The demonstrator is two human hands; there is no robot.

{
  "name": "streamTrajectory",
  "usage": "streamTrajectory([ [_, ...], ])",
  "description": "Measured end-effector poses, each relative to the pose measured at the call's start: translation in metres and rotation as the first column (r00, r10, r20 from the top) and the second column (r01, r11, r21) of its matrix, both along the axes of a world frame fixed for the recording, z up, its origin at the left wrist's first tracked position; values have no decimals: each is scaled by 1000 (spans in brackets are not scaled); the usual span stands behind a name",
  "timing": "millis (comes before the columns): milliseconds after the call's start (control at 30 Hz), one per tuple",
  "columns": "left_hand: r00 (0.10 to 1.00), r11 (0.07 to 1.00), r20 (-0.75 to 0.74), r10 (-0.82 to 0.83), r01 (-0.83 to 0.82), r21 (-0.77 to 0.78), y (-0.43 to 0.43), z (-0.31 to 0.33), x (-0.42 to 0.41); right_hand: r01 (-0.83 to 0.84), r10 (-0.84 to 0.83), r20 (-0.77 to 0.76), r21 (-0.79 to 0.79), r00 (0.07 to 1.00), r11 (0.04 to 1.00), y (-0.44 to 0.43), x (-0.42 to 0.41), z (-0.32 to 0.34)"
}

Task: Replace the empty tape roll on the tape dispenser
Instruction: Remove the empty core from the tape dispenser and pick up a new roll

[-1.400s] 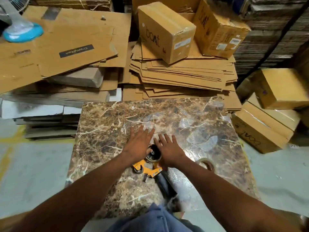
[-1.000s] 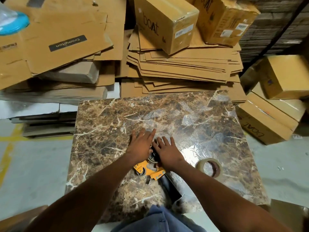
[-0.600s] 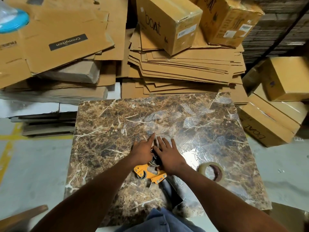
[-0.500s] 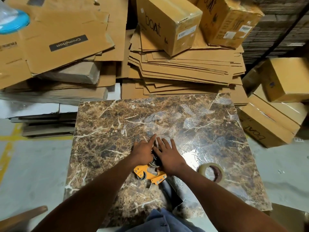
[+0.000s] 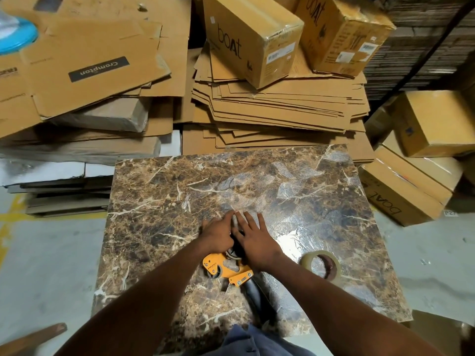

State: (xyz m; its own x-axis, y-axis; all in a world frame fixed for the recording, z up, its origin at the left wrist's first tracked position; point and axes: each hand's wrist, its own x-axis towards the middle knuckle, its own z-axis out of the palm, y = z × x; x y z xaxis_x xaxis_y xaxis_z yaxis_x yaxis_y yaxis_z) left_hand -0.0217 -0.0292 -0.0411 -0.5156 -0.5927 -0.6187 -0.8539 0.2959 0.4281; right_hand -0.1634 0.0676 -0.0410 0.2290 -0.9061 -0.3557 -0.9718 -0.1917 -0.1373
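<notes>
An orange tape dispenser (image 5: 226,269) with a dark handle lies on the marble-patterned table (image 5: 159,201), near its front edge. My left hand (image 5: 218,233) is curled around the dispenser's far spool end. My right hand (image 5: 255,240) lies flat over the same end, fingers stretched out and apart. Between the two hands only a dark bit of the spool (image 5: 235,250) shows; whatever is on the hub is hidden. A roll of clear tape (image 5: 321,265) with a brown core lies flat on the table to the right of my right forearm.
Stacks of flattened cardboard (image 5: 270,106) rise just behind the table, with two "boat" cartons (image 5: 252,37) on top. More cartons (image 5: 406,191) stand on the floor at the right. Flat cardboard sheets (image 5: 84,73) pile up at the back left.
My left hand's fingers have curled in from flat onto the spool end. My right hand has stayed flat on it. The view has tilted down a little.
</notes>
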Motion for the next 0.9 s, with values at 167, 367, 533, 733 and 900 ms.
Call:
streamTrajectory([
  [167,1000,1000,13,12,-12,3,1,-3,1,-17,17,-6,-17,1000,1000,2,1,5],
  [367,999,1000,45,-20,20,-1,6,-3,4,-37,37,11,-17,999,999,2,-4,6],
  [533,993,997,91,-70,72,-11,8,3,1,-50,51,9,-38,999,998,5,-4,10],
  [733,995,995,70,-75,79,-63,10,1,2,-70,70,-4,-56,998,996,4,-3,14],
  [900,993,988,79,-89,98,-121,18,-4,5,-49,49,-3,-70,999,996,8,-1,12],
])
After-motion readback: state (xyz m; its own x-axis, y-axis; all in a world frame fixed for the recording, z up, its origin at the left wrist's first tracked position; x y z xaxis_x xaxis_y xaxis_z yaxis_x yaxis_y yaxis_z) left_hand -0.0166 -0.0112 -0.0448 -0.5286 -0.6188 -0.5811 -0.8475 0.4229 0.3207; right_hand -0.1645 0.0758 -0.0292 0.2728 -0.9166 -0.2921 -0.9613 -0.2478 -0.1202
